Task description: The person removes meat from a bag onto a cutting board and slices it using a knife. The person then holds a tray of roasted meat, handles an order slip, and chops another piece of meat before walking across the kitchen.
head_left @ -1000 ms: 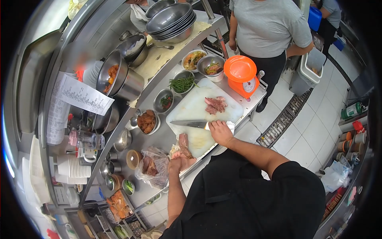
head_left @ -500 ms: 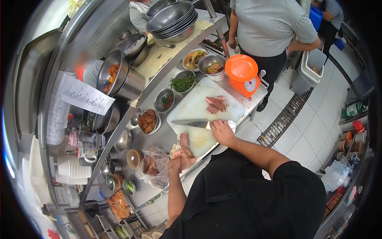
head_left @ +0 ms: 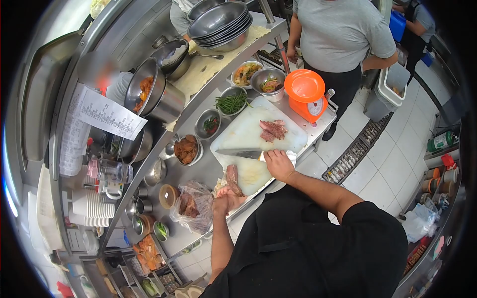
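Where the shelf runs along the left, a printed paper strip [head_left: 112,116] hangs at its edge, perhaps so it can be read during the work, and white bowls [head_left: 93,201] stand nested, which probably saves room. Further right on the counter, a bowl of browned pieces [head_left: 186,149], one of red and green bits [head_left: 210,125] and one of green beans [head_left: 231,103] line the far side of the cutting board [head_left: 233,133], seemingly kept within reach yet off the work surface. Nearer the body, an open clear plastic bag [head_left: 198,217] with meat inside lies just beside the left hand [head_left: 226,201], which is at the near end of a long piece of meat [head_left: 232,178], likely to steady it; whether its fingers are clamped or merely resting, I cannot tell. That piece lies at the board's near left corner. Above it, the knife [head_left: 241,153] points leftward over the board, well inside its edges. Beyond the blade, cut meat [head_left: 273,130] sits in a small heap, apart from the long piece, presumably to keep the two separate. The right hand [head_left: 279,165] has its fingers together, closed over the knife's handle. Rightmost, an orange scale [head_left: 309,110] stands just beside the board.
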`<state>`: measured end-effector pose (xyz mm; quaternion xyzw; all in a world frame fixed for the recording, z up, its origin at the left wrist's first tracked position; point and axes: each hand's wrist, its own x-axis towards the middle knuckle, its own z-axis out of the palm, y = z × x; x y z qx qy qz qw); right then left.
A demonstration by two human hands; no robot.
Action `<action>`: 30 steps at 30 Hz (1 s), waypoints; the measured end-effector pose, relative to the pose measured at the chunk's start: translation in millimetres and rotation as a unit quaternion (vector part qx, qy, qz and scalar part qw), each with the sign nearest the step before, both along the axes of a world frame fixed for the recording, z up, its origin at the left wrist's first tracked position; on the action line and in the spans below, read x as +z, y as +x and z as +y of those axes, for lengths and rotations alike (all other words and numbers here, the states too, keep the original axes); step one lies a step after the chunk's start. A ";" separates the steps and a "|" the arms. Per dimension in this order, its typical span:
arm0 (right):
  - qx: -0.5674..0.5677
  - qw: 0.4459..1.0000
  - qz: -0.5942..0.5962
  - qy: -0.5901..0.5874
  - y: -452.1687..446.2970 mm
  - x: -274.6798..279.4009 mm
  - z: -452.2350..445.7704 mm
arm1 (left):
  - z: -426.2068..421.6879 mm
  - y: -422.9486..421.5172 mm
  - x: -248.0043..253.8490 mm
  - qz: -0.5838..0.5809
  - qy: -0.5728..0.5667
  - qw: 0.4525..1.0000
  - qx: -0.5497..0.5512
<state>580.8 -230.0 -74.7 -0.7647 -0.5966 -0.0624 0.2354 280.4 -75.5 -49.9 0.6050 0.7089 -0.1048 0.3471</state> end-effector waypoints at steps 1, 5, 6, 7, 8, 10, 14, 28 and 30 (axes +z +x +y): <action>0.000 1.000 0.000 -0.001 -0.2 -0.2 0.0 | 1.2 -0.9 -0.5 0.002 -0.003 1.000 0.000; 0.002 1.000 0.002 0.002 0.1 -0.3 -0.2 | 3.2 -3.9 -6.3 0.000 0.005 1.000 0.004; 0.002 1.000 0.004 0.002 -0.1 -0.3 -0.2 | 3.3 -5.1 -8.4 -0.002 0.012 1.000 0.006; 0.002 1.000 0.007 0.002 -0.2 -0.1 -0.1 | 4.5 -5.8 -10.4 -0.004 0.011 1.000 0.004; 0.002 1.000 0.006 0.002 -0.3 -0.1 0.1 | 5.9 -6.7 -12.3 -0.006 0.010 1.000 0.003; 0.001 1.000 0.005 0.003 -0.5 -0.1 0.7 | 7.3 -8.5 -13.8 -0.005 0.008 1.000 -0.001; 0.002 1.000 0.003 0.000 -0.5 0.1 0.9 | 2.7 -0.1 2.3 0.016 -0.010 1.000 -0.005; -0.002 1.000 -0.008 0.010 -1.6 -0.3 1.9 | 2.2 -3.5 5.1 -0.021 0.000 1.000 -0.002; -0.001 1.000 -0.004 0.006 -1.7 0.2 1.7 | 3.5 -3.3 4.2 -0.012 -0.007 1.000 0.003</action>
